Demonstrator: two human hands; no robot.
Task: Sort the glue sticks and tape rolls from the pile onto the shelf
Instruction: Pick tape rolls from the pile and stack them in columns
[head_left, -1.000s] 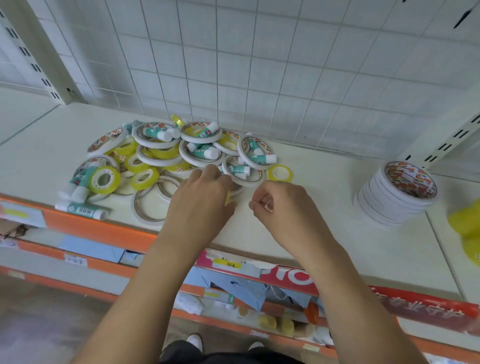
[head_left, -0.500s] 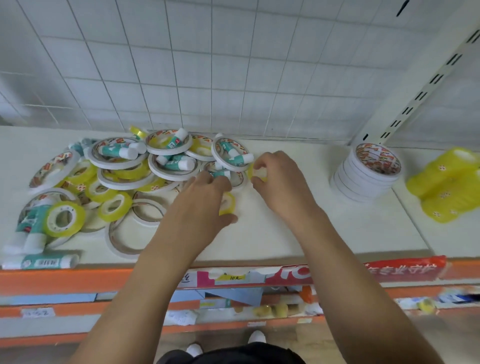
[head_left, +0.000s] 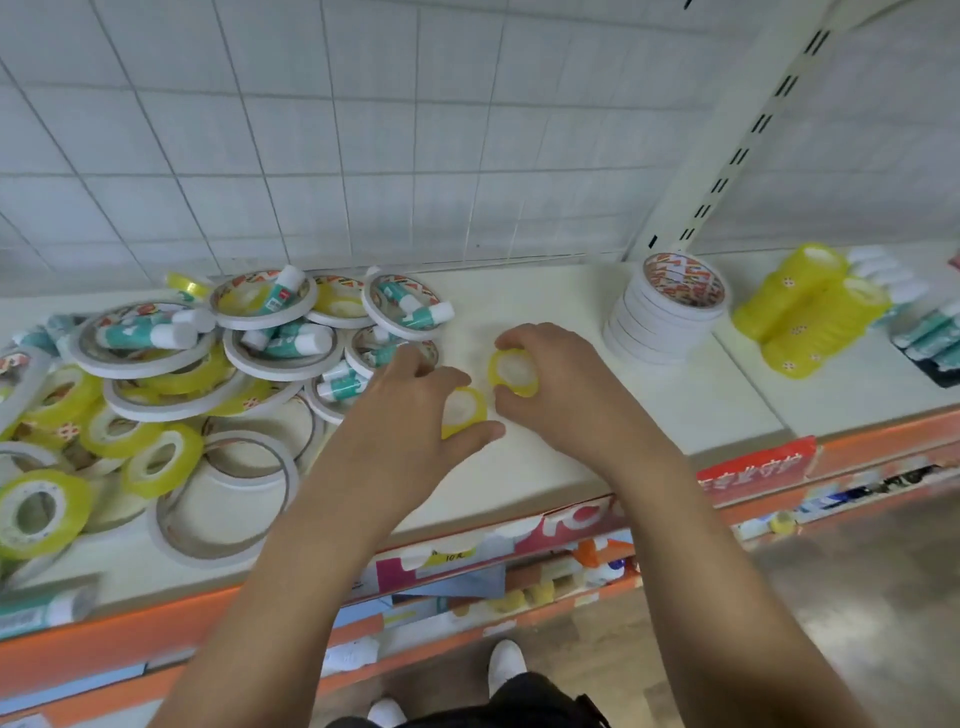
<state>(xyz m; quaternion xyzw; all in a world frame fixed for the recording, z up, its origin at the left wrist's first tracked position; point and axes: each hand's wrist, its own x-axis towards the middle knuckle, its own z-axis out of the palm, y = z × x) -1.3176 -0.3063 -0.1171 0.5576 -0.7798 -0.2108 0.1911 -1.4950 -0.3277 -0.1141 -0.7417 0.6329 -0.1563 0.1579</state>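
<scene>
- Both hands have come away from the pile (head_left: 260, 353) since half a second ago, and the view has swung right to take in more of the sorted stock.
- Pile: white rolls, yellow rolls and teal glue sticks lie mixed at the left of the shelf (head_left: 571, 457). The red print on the white rolls is too blurred to read.
- Left hand (head_left: 410, 415): thumb and fingers pinch a small yellow roll, the left roll (head_left: 464, 410), just above the shelf.
- Right hand (head_left: 566, 384): fingers curl round the right roll (head_left: 511, 370), whose open face is turned up towards the camera.
- Shelf edge below: a yellow tag (head_left: 448, 556) reads "10" and a mark I cannot make out. The red strip (head_left: 756, 470) carries characters too smeared to read.
- White stack (head_left: 670, 312) stands right of the hands.
- Yellow rows (head_left: 810, 317) lie on their sides beyond it, long axis running back and right. The right hand is nearer, so its roll probably goes there first.
- Sorted sticks (head_left: 930, 332) lie at the far right.
</scene>
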